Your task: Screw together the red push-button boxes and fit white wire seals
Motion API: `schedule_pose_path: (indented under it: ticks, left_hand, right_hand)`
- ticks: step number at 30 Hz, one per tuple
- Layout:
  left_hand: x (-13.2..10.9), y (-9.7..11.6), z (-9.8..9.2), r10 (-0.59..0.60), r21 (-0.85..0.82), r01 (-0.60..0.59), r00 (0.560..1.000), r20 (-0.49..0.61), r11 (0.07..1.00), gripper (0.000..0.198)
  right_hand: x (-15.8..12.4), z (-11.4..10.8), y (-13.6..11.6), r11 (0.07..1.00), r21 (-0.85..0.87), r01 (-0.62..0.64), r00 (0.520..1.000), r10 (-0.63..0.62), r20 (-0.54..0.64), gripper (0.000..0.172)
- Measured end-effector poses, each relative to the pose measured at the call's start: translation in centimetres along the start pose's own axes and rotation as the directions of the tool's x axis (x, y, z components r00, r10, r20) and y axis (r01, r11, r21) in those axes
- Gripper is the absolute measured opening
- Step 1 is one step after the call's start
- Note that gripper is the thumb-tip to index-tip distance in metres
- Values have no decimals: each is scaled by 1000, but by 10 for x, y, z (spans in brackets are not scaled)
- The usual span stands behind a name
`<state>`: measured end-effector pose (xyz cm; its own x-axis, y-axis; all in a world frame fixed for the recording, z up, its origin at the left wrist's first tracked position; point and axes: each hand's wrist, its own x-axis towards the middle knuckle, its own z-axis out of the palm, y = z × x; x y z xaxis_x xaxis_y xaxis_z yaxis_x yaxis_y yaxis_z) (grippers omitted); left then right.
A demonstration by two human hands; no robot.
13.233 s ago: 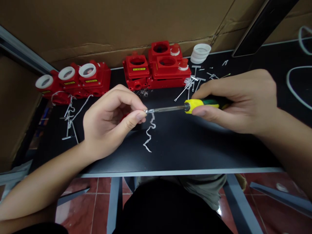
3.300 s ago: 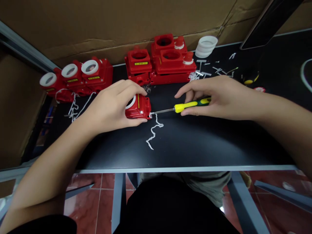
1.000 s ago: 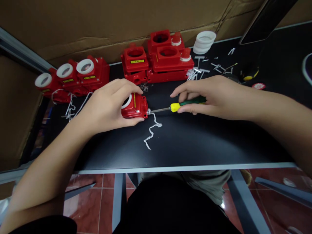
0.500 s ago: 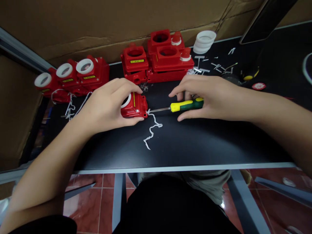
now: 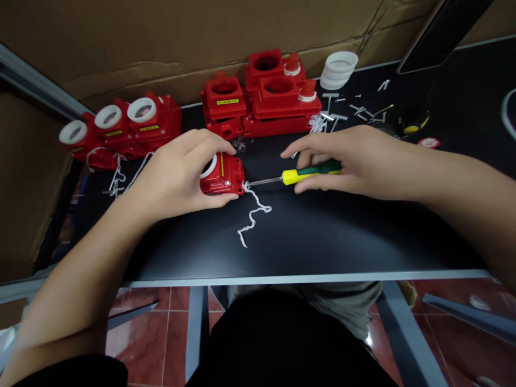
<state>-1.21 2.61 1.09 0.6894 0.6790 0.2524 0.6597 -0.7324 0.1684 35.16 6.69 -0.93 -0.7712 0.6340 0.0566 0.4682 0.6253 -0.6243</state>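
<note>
My left hand [image 5: 177, 172] is closed over a red box [image 5: 226, 180] with a white ring in its top, holding it down on the dark tabletop. Thumb and fingers grip its near and far sides, and the palm hides its left part. My right hand [image 5: 338, 161] is wrapped round the yellow and green handle of a screwdriver [image 5: 294, 176]. The shaft points left, and its tip meets the box's right side. At that spot a white cord [image 5: 258, 207] is bunched; its loose length trails over the table toward me.
Red boxes with white rings [image 5: 144, 110] stand at the left, with white cord beside them. More red housings [image 5: 278, 102] sit at the back middle. White rings [image 5: 338, 70] are stacked behind scattered metal pins [image 5: 363, 112]. A tape measure [image 5: 415, 122] lies at right.
The screwdriver handle has turned in my right hand, showing more green on top, and the fingers have shifted slightly. The cord's loop has moved a little right. My left hand and the box stay put.
</note>
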Motion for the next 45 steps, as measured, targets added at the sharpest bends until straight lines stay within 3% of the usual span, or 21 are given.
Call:
schedule_pose_path:
  ticks: [3, 6, 10, 15, 20, 28, 34, 45]
  left_hand:
    - [0, -1, 0, 27, 2, -27, 1000, -16, 1000, 49]
    - [0, -2, 1, 19, 5, -19, 1000, -6, 1000, 48]
    - [0, -1, 1, 13, -5, -13, 1000, -10, 1000, 50]
    - [0, -1, 1, 5, 4, -5, 1000, -1, 1000, 50]
    - [0, 0, 0, 0, -8, 0, 1000, 3, 1000, 48]
    - [1, 1, 0, -7, -1, 7, 1000, 10, 1000, 48]
    - [1, 3, 0, -86, -88, 87, 996, 22, 992, 53]
    - [0, 3, -2, -68, -22, 70, 996, 62, 997, 59]
  right_hand:
    - [0, 1, -3, 997, -53, 62, 996, -65, -61, 47]
    - [-2, -1, -7, 998, -58, 40, 995, -45, -89, 40]
    - [-2, -2, -7, 1000, 7, -29, 999, 29, -22, 42]
    - [2, 5, 4, 997, -10, 75, 995, -76, -58, 55]
    - [0, 7, 1, 998, -2, 58, 996, -58, -70, 44]
    - [1, 3, -1, 999, 44, 18, 1000, -19, 20, 44]
    - [1, 8, 7, 986, -47, 158, 984, -161, -71, 43]
    - [-5, 4, 5, 998, -7, 59, 995, -59, -80, 42]
